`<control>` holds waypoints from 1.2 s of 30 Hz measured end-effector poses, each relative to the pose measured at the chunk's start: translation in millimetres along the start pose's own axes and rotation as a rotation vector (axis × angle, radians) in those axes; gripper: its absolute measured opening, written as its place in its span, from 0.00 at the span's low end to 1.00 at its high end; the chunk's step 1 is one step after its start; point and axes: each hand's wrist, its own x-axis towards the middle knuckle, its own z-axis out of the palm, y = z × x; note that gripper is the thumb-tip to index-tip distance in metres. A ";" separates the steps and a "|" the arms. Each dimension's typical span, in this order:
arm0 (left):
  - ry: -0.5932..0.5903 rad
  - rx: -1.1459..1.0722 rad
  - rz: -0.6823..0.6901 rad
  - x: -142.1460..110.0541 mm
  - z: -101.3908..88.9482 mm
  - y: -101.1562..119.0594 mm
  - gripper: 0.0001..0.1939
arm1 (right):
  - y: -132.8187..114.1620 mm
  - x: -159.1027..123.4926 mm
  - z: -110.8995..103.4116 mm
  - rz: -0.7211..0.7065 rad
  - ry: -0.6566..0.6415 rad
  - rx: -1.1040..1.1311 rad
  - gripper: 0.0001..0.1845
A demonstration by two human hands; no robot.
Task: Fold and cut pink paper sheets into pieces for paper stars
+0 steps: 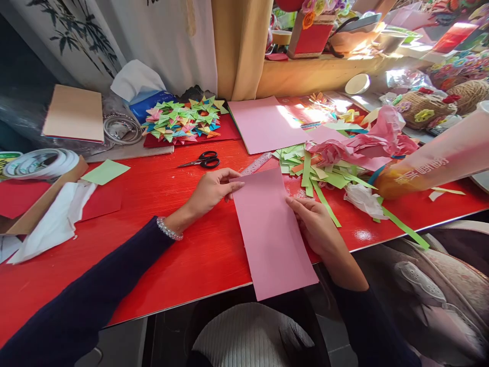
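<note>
A pink sheet of paper (273, 234) is held up between my two hands, its lower end reaching past the front edge of the red table (183, 260). My left hand (212, 193) pinches its upper left corner, thumb on top. Along the right edge, my right hand (319, 227) grips the sheet with the thumb in front and the fingers behind. Black-handled scissors (208, 159) lie beyond my left hand. Behind the sheet a clear ruler-like strip (255, 164) shows in part. Green paper strips (324, 176) are heaped beyond my right hand.
Folded paper stars (183, 120) are piled at the back, beside a larger pink paper stack (267, 122). A translucent cup (428, 158) leans at the right near crumpled pink paper (372, 137). Tape rolls (42, 163) sit at left in a cardboard box (49, 196).
</note>
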 end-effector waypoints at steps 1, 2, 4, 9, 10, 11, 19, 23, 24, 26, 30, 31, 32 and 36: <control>0.006 0.008 0.001 -0.2 -0.5 0.2 0.09 | -0.8 -0.3 0.8 0.003 -0.003 0.000 0.14; 0.009 0.018 0.005 -0.3 -1.1 0.3 0.09 | -1.7 -0.7 1.6 0.009 -0.013 -0.001 0.14; 0.008 0.035 0.018 0.0 -2.6 0.2 0.10 | -3.3 -1.5 3.0 0.028 -0.037 -0.006 0.15; 0.026 -0.091 0.004 0.2 -5.0 0.8 0.14 | -5.9 -0.1 4.9 0.038 -0.032 -0.010 0.14; 0.035 -0.146 -0.028 -1.2 -4.4 1.8 0.17 | -6.5 1.0 5.4 0.030 -0.032 -0.006 0.14; 0.037 -0.197 -0.066 -3.5 -3.3 3.0 0.20 | -7.4 2.2 6.1 0.019 -0.031 -0.001 0.13; -0.112 -0.164 -0.296 -40.4 8.8 9.9 0.17 | -27.2 10.5 29.1 -0.149 -0.004 -0.017 0.10; -0.004 -0.131 -0.258 -47.6 -1.2 9.4 0.18 | -37.0 17.2 41.0 -0.141 -0.095 -0.080 0.14; 0.038 -0.134 -0.240 -47.7 -5.2 9.0 0.17 | -37.8 19.1 42.6 -0.131 -0.128 -0.102 0.14; 0.111 -0.132 -0.214 -47.2 -12.7 7.6 0.16 | -37.2 22.6 44.4 -0.111 -0.172 -0.140 0.14; 0.153 -0.172 -0.224 -49.0 -19.9 4.1 0.15 | -32.8 24.9 49.3 -0.108 -0.163 -0.181 0.12; 0.144 -0.190 -0.236 -50.1 -20.6 3.6 0.14 | -33.2 24.7 51.5 -0.117 -0.155 -0.184 0.11; 0.133 -0.200 -0.247 -51.3 -21.6 3.5 0.14 | -35.0 24.7 54.0 -0.128 -0.151 -0.191 0.11; 0.177 -0.131 -0.238 -54.5 -39.2 6.8 0.17 | -57.7 33.5 60.5 -0.193 -0.218 -0.275 0.10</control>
